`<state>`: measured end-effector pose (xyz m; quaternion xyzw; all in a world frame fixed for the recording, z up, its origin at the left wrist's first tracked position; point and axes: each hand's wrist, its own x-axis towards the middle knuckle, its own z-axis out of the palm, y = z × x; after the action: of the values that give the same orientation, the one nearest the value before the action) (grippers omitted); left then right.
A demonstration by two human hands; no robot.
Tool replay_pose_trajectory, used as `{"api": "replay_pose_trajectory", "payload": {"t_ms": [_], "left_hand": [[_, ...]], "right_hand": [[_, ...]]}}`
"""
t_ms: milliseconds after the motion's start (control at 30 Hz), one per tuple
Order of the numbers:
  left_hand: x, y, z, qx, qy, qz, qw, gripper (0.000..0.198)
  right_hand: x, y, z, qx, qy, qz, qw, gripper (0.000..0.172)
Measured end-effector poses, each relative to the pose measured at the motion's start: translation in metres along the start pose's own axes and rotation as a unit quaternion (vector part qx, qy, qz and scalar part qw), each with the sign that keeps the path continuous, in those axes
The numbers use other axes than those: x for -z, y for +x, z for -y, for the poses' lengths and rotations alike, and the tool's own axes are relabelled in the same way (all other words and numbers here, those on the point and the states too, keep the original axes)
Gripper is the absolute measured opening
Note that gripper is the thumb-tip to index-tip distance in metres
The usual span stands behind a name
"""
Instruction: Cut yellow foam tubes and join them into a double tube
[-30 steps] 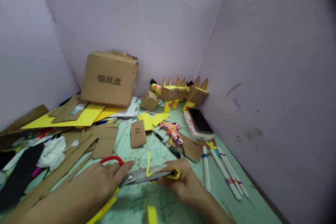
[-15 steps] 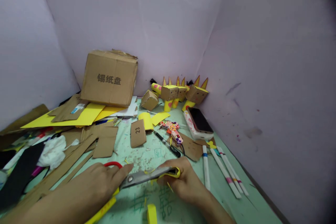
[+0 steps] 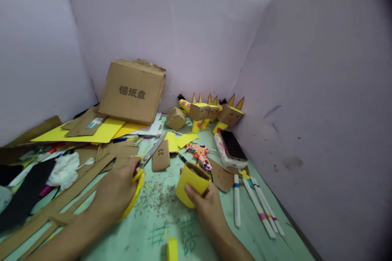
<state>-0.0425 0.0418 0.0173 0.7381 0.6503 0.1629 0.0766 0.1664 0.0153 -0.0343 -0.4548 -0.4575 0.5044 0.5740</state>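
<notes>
My left hand [image 3: 118, 189] is closed round the handles of a pair of scissors [image 3: 152, 151], whose blades point up and away and look closed. In my right hand [image 3: 206, 202] is a short cardboard tube covered in yellow paper [image 3: 191, 183]; its open end faces up and shows brown inside, and my thumb presses on its near side. Scissors and tube are apart. Behind the tube lie a black pen [image 3: 183, 158], mostly hidden, and a flower-patterned glue gun [image 3: 199, 154]. A brown cardboard piece marked 23 [image 3: 161, 155] lies beyond the scissors.
Cardboard animal figures [image 3: 200, 111] stand at the back beside a small cardboard block [image 3: 176, 118]. A large box [image 3: 133, 91] leans over yellow sheets [image 3: 105, 129] at left. A phone [image 3: 232, 144] and several markers [image 3: 237, 202] lie right. Cardboard strips [image 3: 70, 187] and crumpled tissue [image 3: 64, 170] lie left.
The scissors have come away from the tube and swung to the left, blades now pointing upward. My right hand has turned the tube so that its yellow side and opening show.
</notes>
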Motion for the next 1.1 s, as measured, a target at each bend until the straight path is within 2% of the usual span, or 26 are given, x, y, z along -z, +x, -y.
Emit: {"api": "replay_pose_trajectory", "payload": {"t_ms": [100, 300, 400, 467, 533, 600, 667, 700, 800, 900, 1000, 1100], "left_hand": [[0.0, 0.005, 0.014, 0.049, 0.111, 0.026, 0.992, 0.029], [-0.002, 0.01, 0.03, 0.042, 0.127, 0.046, 0.99, 0.034], [-0.001, 0.005, 0.025, 0.031, 0.147, 0.017, 0.988, 0.034], [-0.005, -0.002, 0.017, -0.015, 0.085, -0.019, 0.996, 0.037], [-0.013, -0.01, 0.002, -0.086, -0.052, -0.022, 0.995, 0.048], [-0.025, -0.016, -0.018, -0.121, -0.185, 0.069, 0.973, 0.061], [-0.036, -0.02, -0.038, -0.145, -0.264, 0.108, 0.947, 0.078], [-0.04, -0.021, -0.046, -0.161, -0.289, 0.11, 0.937, 0.079], [-0.046, -0.019, -0.061, -0.173, -0.356, 0.105, 0.912, 0.072], [-0.048, -0.016, -0.059, -0.154, -0.411, 0.11, 0.892, 0.065], [-0.052, -0.014, -0.053, -0.148, -0.458, 0.108, 0.87, 0.058], [-0.054, -0.012, -0.053, -0.135, -0.495, 0.125, 0.849, 0.045]], "right_hand": [[0.0, -0.002, -0.006, 0.029, -0.011, 0.013, 0.999, 0.055], [-0.003, -0.006, -0.011, 0.075, -0.106, 0.038, 0.991, 0.06], [-0.005, -0.007, -0.013, 0.08, -0.132, 0.04, 0.987, 0.066], [-0.006, -0.008, -0.014, 0.076, -0.13, 0.044, 0.988, 0.065], [-0.008, -0.01, -0.015, 0.07, -0.116, 0.057, 0.989, 0.063], [-0.009, -0.012, -0.016, 0.061, -0.102, 0.069, 0.99, 0.063], [-0.01, -0.015, -0.016, 0.05, -0.101, 0.084, 0.99, 0.063], [-0.009, -0.016, -0.016, 0.045, -0.103, 0.093, 0.989, 0.063], [-0.005, -0.019, -0.017, 0.05, -0.101, 0.135, 0.984, 0.066], [-0.001, -0.016, -0.016, 0.072, -0.089, 0.153, 0.982, 0.066], [0.002, -0.01, -0.011, 0.115, -0.115, 0.111, 0.98, 0.063], [0.004, -0.007, -0.003, 0.13, -0.161, 0.069, 0.976, 0.042]]}}
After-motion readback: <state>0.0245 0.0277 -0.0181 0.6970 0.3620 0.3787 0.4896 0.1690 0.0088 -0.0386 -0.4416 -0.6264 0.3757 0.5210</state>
